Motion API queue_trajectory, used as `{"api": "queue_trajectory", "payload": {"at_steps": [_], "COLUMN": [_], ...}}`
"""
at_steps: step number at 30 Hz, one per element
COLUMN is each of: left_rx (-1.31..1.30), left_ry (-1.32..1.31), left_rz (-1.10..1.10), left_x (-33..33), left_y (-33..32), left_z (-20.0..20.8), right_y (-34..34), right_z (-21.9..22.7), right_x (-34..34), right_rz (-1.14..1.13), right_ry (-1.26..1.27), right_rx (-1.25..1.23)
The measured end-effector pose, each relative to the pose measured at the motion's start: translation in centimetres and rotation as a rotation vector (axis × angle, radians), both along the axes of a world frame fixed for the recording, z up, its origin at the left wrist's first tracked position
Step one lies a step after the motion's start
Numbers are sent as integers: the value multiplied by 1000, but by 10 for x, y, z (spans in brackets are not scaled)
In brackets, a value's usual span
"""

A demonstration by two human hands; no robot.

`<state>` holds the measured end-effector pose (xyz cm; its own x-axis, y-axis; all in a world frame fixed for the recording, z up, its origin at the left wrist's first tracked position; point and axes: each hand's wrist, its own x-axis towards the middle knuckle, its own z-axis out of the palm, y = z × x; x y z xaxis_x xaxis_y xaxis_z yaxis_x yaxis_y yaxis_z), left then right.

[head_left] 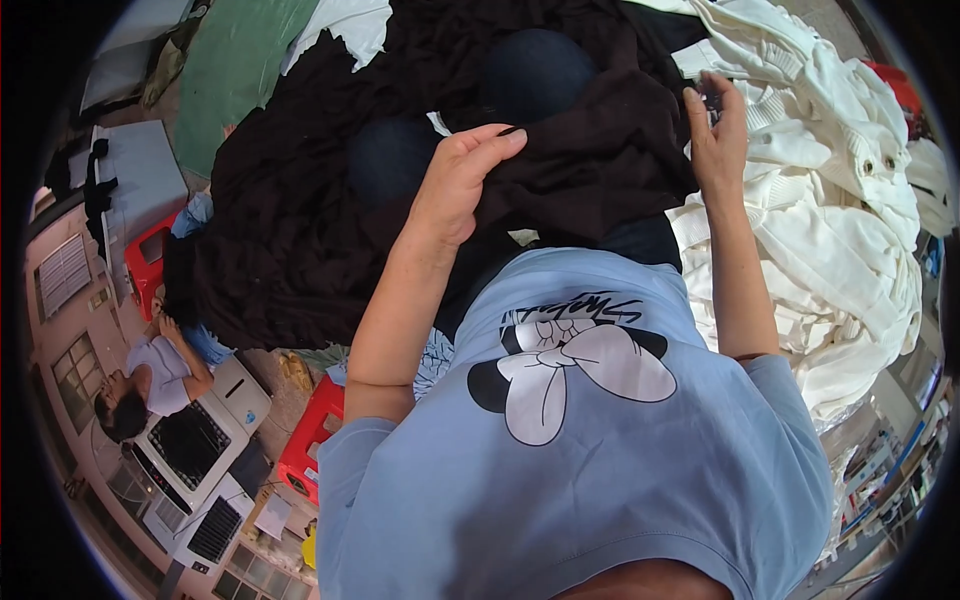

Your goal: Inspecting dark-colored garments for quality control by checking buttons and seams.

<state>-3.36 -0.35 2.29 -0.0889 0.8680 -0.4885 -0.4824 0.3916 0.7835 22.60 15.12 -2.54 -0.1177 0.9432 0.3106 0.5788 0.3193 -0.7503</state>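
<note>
A black knit garment (610, 135) is spread over my lap, its kind not clear from the folds. My left hand (462, 180) is closed, pinching the garment's upper left edge between thumb and fingers. To the right, my right hand (722, 145) is raised beside the garment's right edge, fingers curled and thumb apart from them. Something small, dark and shiny shows between that thumb and the fingers; I cannot make out what it is. Beyond and left of my hands lies a large heap of black garments (290, 200).
A big pile of white knit garments (820, 220) rises close on my right. Red plastic stools (312, 440) stand at the left. Farther left a person (160, 375) sits near a white machine (190, 445). A green sheet (235, 70) lies at the far left.
</note>
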Motion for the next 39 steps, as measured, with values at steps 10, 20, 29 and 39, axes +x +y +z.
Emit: {"api": "queue_trajectory", "payload": {"at_steps": [10,20,29,39], "left_rx": [-40,8,9,33], "left_ry": [-144,14,59,115], "left_rz": [96,159,161,127], "left_x": [12,21,23,21], "left_y": [3,3,3,2], "left_z": [9,9,6,-2], "right_y": [-66,-66,-67,-67], "right_z": [51,47,37,30], "right_x": [-53,-58,-58,-56], "right_rz": [643,649,634,607], "right_ry": [101,93,155,172], "right_rx": [-124,-121,-193,-231]}}
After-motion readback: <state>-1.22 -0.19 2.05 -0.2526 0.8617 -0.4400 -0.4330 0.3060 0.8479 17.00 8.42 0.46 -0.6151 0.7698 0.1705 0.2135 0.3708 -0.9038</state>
